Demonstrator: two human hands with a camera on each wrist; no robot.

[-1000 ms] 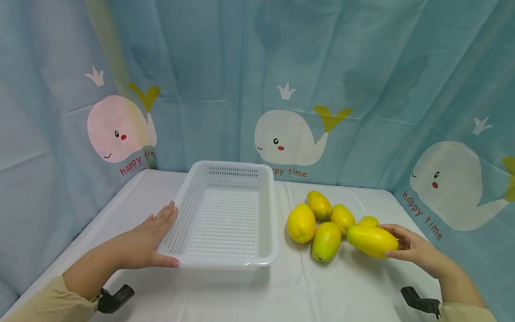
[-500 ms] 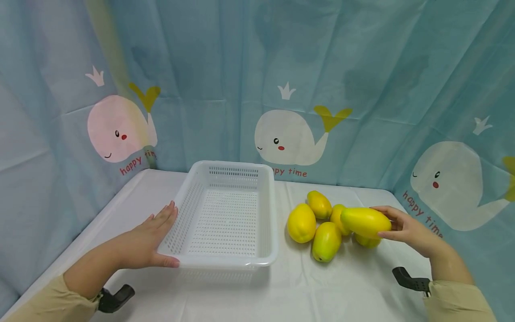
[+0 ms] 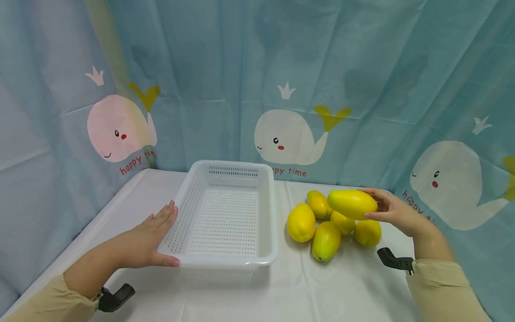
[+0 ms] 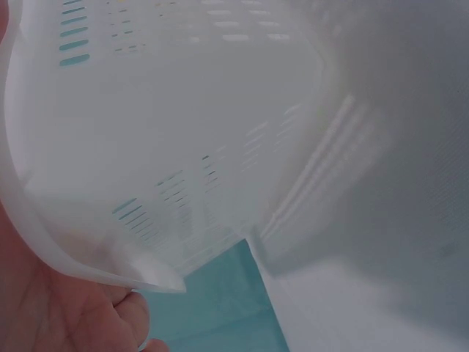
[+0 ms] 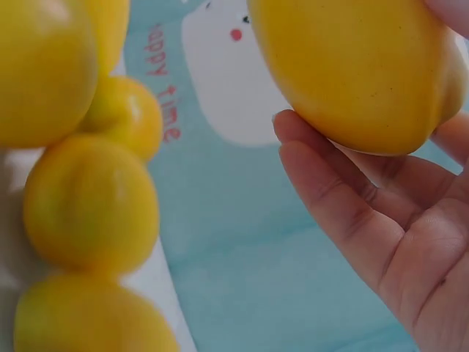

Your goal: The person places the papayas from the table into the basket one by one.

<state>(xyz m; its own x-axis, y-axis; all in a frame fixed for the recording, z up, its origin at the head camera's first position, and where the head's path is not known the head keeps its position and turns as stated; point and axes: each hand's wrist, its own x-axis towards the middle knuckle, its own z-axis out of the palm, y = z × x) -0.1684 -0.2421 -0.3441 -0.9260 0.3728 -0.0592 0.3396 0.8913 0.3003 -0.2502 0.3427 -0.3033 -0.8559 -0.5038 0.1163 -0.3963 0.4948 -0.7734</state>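
A white perforated plastic basket (image 3: 225,260) stands on the left half of the table. My left hand (image 3: 145,243) rests against its near left corner, fingers straight along the left rim and thumb at the front rim. The left wrist view has the palm (image 4: 66,315) just under the basket's rim (image 4: 95,277). In my right hand (image 3: 394,212) is a long yellow mango (image 3: 351,204) with a greenish tip, gripped at its right end between thumb and fingers. It is raised above a group of several yellow mangoes (image 3: 301,222) and partly covers some of them.
White cloth (image 3: 306,290) covers the table. Behind and along both sides hangs a blue-green curtain (image 3: 217,125) printed with whales. The loose mangoes sit close together right of the basket; the rightmost mango (image 3: 368,233) lies below the right hand.
My right hand has lifted the mango and carried it up and to the left, uncovering the rightmost mango. The left hand and basket have stayed put.
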